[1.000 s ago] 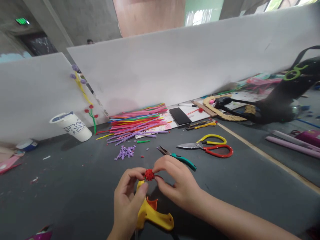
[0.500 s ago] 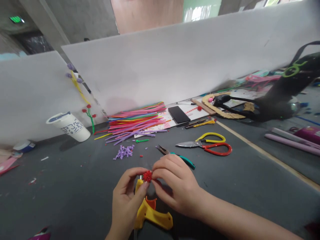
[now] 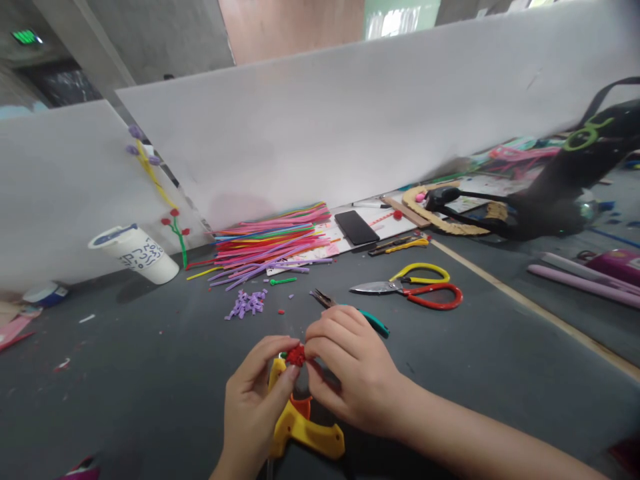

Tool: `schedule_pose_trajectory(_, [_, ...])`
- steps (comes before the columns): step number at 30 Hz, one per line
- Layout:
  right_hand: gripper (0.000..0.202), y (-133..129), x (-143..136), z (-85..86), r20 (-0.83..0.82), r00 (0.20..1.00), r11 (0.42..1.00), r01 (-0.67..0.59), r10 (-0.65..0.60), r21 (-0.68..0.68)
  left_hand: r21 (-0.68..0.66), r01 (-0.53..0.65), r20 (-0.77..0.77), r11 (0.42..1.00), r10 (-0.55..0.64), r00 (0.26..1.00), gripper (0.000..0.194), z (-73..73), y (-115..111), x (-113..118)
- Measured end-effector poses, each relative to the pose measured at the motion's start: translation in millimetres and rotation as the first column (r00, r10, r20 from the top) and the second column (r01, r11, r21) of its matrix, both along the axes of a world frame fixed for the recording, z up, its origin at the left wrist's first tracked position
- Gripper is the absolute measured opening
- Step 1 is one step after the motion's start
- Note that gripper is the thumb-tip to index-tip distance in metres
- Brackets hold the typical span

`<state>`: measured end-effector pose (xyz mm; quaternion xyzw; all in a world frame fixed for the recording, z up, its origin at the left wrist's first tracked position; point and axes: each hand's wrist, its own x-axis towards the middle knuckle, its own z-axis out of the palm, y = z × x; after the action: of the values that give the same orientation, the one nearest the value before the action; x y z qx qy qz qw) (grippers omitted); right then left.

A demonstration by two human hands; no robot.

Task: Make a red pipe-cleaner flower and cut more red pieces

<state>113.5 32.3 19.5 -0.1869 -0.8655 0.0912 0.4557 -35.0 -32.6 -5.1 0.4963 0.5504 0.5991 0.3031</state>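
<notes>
A small red cluster (image 3: 296, 355) with a bit of green at its left side is pinched between the thumb and fingers of my left hand (image 3: 257, 393). My right hand (image 3: 350, 373) touches the cluster from the right, its fingertips pressed together on it. Below and partly behind my left hand lies a yellow glue gun (image 3: 313, 432) with an orange trigger. Pliers with teal handles (image 3: 375, 323) lie just beyond my right hand, partly covered by it. Short purple pieces (image 3: 247, 304) form a small heap beyond my hands.
Scissors (image 3: 430, 287) and a yellow cutter (image 3: 407, 246) lie to the right. Behind are colourful stems (image 3: 273, 240), a phone (image 3: 357, 227) and a white panel (image 3: 300, 133). A white cup (image 3: 150, 257) stands at left; a black stand (image 3: 555, 187) is at right.
The red cluster has turned slightly between my fingers, and more green shows at its left. Both hands have stayed nearly in place.
</notes>
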Motion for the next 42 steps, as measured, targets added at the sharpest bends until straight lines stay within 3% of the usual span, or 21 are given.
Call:
schedule_pose_trajectory(10, [0.012,0,0,-0.4,-0.005,1.000,1.000,0.003,-0.003,-0.011,-0.061,0.036,0.138,0.997,-0.027,0.990,0.018,-2.7,1,-1])
schedule_pose_trajectory(14, [0.014,1,0,-1.2,0.041,0.999,1.000,0.000,0.000,0.009,-0.091,0.040,0.059,0.995,-0.035,0.998,0.022,-2.2,1,-3])
schedule_pose_trajectory(19, [0.015,1,0,-4.1,0.106,0.994,0.999,-0.010,0.004,0.052,-0.097,-0.054,-0.098,0.994,0.044,0.994,0.018,-3.8,1,-4])
schedule_pose_trajectory(26, [0.015,1,-2,-4.0,0.118,0.993,0.999,-0.007,0.001,0.051,-0.109,-0.063,-0.023,0.992,0.060,0.998,0.017,-4.2,2,0])
schedule_pose_trajectory(33, [0.009,4,0,-2.6,0.013,0.998,0.989,-0.066,0.068,-0.131,-0.115,-0.008,0.020,0.993,0.010,1.000,0.020,-4.0,2,-3])
schedule_pose_trajectory(38, [0.011,2,-1,-2.7,-0.049,0.998,0.963,-0.045,0.033,-0.267,-0.002,-0.044,-0.171,0.999,0.043,0.984,0.019,1.0,2,-2])
schedule_pose_trajectory(42, [0.010,2,-2,-4.3,-0.047,0.998,0.957,-0.043,0.031,-0.286,0.109,-0.048,-0.314,0.993,0.080,0.946,0.024,6.7,-1,0])
